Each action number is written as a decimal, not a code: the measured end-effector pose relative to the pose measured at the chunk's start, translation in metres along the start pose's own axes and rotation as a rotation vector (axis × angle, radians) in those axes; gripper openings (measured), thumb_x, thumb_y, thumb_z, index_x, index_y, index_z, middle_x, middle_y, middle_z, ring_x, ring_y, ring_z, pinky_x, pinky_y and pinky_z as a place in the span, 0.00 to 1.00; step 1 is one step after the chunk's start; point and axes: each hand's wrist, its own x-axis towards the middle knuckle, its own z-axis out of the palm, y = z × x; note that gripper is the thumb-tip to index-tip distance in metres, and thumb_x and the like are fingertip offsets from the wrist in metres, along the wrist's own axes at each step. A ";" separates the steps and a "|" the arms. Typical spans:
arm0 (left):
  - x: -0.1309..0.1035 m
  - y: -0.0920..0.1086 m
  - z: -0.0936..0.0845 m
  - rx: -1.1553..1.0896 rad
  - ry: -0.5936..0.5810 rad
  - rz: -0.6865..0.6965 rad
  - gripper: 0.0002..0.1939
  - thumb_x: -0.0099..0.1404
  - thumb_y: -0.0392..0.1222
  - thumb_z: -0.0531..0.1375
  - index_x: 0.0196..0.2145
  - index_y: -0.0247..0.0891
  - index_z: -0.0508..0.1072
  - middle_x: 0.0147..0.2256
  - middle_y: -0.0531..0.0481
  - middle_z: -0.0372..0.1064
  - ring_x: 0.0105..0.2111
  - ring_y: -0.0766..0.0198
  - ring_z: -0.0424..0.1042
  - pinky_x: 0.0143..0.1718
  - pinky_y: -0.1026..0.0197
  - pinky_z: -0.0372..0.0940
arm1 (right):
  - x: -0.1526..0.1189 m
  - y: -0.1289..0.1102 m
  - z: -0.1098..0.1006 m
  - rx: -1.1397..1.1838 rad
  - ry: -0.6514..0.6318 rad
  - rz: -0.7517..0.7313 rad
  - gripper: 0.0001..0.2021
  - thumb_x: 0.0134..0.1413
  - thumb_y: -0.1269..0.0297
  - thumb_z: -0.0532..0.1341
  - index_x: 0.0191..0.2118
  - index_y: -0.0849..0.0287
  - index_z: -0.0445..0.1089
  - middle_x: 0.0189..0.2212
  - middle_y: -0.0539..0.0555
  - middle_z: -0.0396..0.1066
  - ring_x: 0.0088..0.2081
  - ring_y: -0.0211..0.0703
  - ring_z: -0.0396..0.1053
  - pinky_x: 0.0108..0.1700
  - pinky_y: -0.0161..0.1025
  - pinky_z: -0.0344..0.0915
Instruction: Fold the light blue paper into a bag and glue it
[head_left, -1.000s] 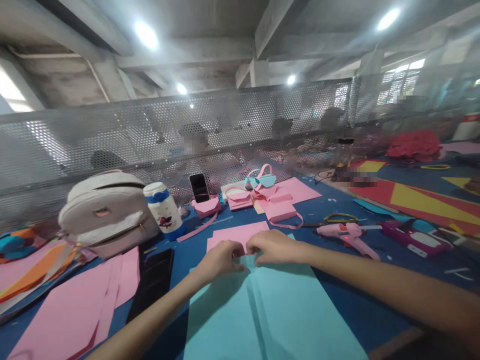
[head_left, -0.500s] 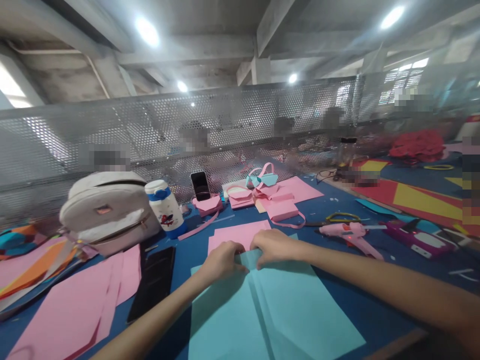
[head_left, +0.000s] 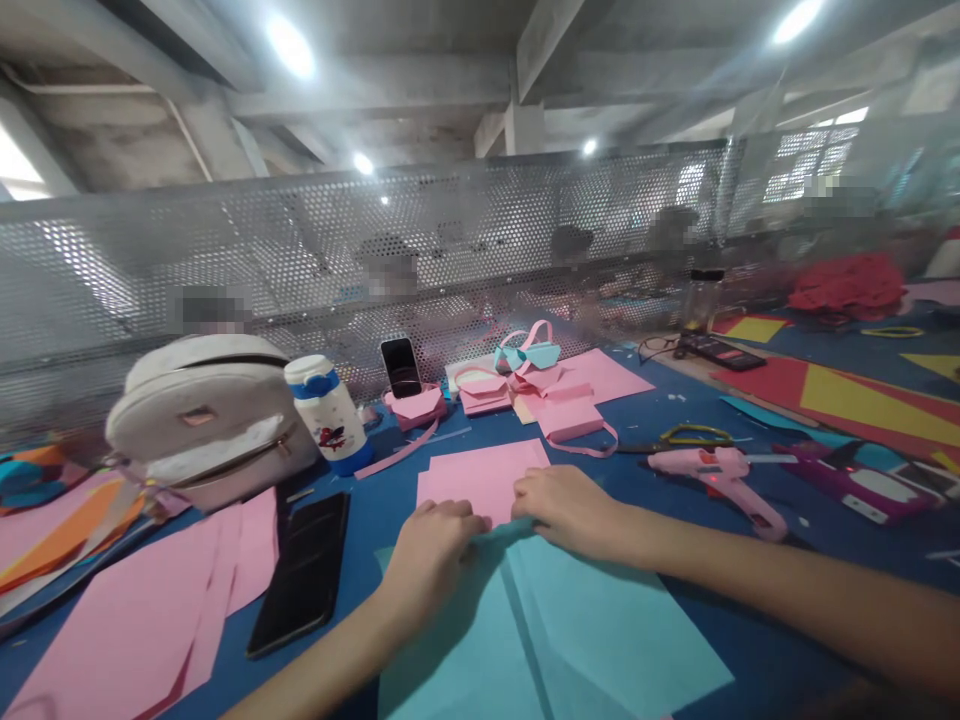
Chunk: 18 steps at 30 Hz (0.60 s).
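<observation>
A large light-blue sheet of paper (head_left: 600, 610) with a crease down its middle lies in front of me. Its far edge is lifted and curled between my hands. My left hand (head_left: 435, 550) pinches that edge left of the crease, its fingers bent over. On the right of the crease, my right hand (head_left: 566, 510) grips the same edge with curled fingers. Both thumbs are mostly hidden. Just beyond my fingertips lie pink paper sheets (head_left: 480, 470), partly covered by my hands.
Pink sheets (head_left: 142, 610) and a black phone (head_left: 304, 570) lie to the left, before a backpack (head_left: 210, 410) and a bottle (head_left: 330, 415). Small pink paper bags (head_left: 574, 420) stand ahead. A pink glue gun (head_left: 712, 465) and scissors (head_left: 694, 435) are on the right. A perforated metal screen (head_left: 465, 220) rises behind.
Both hands have rolled the blue paper's far edge upward, and their fingers now curl over it. My left hand came slightly nearer. The view shifted a little.
</observation>
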 end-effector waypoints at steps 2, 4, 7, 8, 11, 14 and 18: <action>-0.004 0.006 0.002 0.060 0.011 0.034 0.15 0.66 0.29 0.56 0.44 0.43 0.77 0.37 0.47 0.76 0.39 0.53 0.75 0.39 0.56 0.63 | -0.004 -0.004 0.002 -0.016 -0.003 -0.017 0.09 0.58 0.74 0.59 0.38 0.57 0.76 0.36 0.54 0.76 0.42 0.47 0.71 0.38 0.38 0.60; -0.009 0.013 0.006 0.119 0.022 0.061 0.15 0.69 0.29 0.53 0.45 0.39 0.77 0.38 0.44 0.76 0.40 0.51 0.75 0.40 0.52 0.64 | -0.008 -0.008 0.007 -0.032 -0.009 -0.027 0.09 0.59 0.74 0.59 0.40 0.58 0.75 0.37 0.54 0.75 0.42 0.47 0.70 0.39 0.39 0.61; -0.018 0.022 0.018 0.186 0.034 0.086 0.18 0.69 0.26 0.49 0.44 0.33 0.78 0.39 0.39 0.76 0.40 0.49 0.75 0.42 0.48 0.66 | -0.016 -0.015 0.021 -0.095 0.029 -0.044 0.08 0.61 0.74 0.59 0.43 0.60 0.74 0.41 0.56 0.75 0.44 0.49 0.70 0.41 0.42 0.64; -0.022 0.025 0.024 0.205 0.046 0.094 0.19 0.68 0.25 0.49 0.45 0.31 0.77 0.41 0.37 0.76 0.41 0.48 0.75 0.43 0.47 0.66 | -0.019 -0.017 0.027 -0.122 0.057 -0.053 0.09 0.61 0.74 0.58 0.44 0.61 0.74 0.43 0.57 0.75 0.45 0.50 0.70 0.42 0.43 0.64; -0.037 0.029 0.043 0.313 0.191 0.180 0.22 0.63 0.25 0.51 0.51 0.25 0.74 0.50 0.32 0.73 0.47 0.47 0.73 0.47 0.47 0.67 | -0.030 -0.026 0.040 -0.147 0.144 -0.065 0.14 0.62 0.75 0.56 0.52 0.66 0.70 0.50 0.62 0.73 0.51 0.53 0.68 0.49 0.47 0.64; -0.047 0.029 0.054 0.426 0.363 0.310 0.23 0.64 0.29 0.50 0.54 0.23 0.72 0.55 0.32 0.69 0.53 0.47 0.70 0.50 0.49 0.66 | -0.039 -0.034 0.040 -0.041 0.131 -0.051 0.23 0.63 0.64 0.56 0.61 0.70 0.62 0.60 0.66 0.64 0.60 0.56 0.61 0.60 0.51 0.57; -0.050 0.026 0.054 0.430 0.384 0.356 0.22 0.68 0.32 0.48 0.57 0.25 0.69 0.57 0.36 0.67 0.57 0.51 0.67 0.53 0.52 0.63 | -0.042 -0.041 0.031 0.116 0.007 -0.073 0.33 0.65 0.49 0.52 0.66 0.71 0.54 0.66 0.66 0.52 0.67 0.55 0.50 0.66 0.51 0.48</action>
